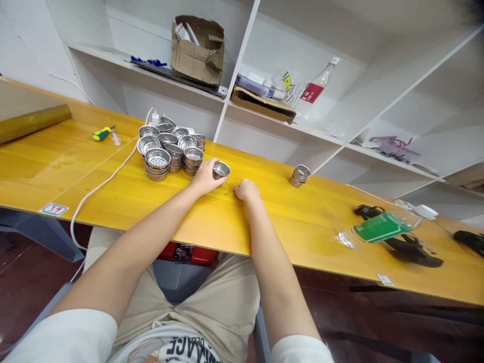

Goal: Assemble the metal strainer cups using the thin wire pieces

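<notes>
Over the yellow table, my left hand (205,178) is closed around a small perforated metal cup (222,169), its opening facing up. My right hand (247,190) is a little to the right, fingers pinched on a thin curved wire (228,189), which reaches toward the cup's lower side. Whether the wire touches the cup I cannot tell. Just left of my left hand stand several more perforated metal cups (158,158), many of them stacked. Farther right, a separate small stack of such cups (301,173) stands near the table's back edge.
A white cable (109,177) runs over the table's front edge. A screwdriver (102,133) lies at the left. Toward the right lie a green-labelled bottle (381,227) and black straps. White shelves behind hold a cardboard box (196,58) and another bottle (315,88).
</notes>
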Tool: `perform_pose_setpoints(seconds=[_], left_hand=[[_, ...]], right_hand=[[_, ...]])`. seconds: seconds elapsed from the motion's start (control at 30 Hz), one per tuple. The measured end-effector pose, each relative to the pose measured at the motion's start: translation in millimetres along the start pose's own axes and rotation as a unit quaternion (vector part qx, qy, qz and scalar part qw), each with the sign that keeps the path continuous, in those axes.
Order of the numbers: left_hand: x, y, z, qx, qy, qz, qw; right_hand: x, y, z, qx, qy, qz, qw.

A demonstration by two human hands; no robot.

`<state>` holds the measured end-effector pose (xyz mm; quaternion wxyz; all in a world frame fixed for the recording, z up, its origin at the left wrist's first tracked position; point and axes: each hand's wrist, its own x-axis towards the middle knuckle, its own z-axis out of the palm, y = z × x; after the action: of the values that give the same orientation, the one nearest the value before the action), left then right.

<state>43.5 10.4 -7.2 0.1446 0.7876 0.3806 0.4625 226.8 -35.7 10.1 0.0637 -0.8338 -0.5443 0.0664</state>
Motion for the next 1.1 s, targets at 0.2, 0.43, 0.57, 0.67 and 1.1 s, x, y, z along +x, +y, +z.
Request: perform_pose_setpoints(seconds=[0.2, 0.43, 0.57, 0.67, 1.1], left_hand=[[-0.3, 2.7, -3.3, 0.021, 0.017, -0.006, 1.000], [-4.2, 17.3, -14.1, -0.032, 0.044, 0.037, 0.998], [-9.4, 28.7, -21.1, -0.071, -0.012, 0.060, 0.996], [-10.9, 28.2, -20.4, -0.068, -0.069, 0.052, 0.994], [-9.9, 13.5, -9.8, -0.014, -0.058, 0.022, 0.998]], right_hand=[[3.5, -0.6, 5.5, 0.025, 0.015, 0.006, 1.000], [7.7, 6.9, -2.5, 0.186, 0.148, 0.017, 0.971], [7.0, 6.8, -4.7, 0.234, 0.181, 0.010, 0.955], [5.1, 4.3, -3.5, 0.237, 0.178, -0.003, 0.955], [19.5, 4.2, 8.8, 0.462, 0.221, -0.042, 0.858]])
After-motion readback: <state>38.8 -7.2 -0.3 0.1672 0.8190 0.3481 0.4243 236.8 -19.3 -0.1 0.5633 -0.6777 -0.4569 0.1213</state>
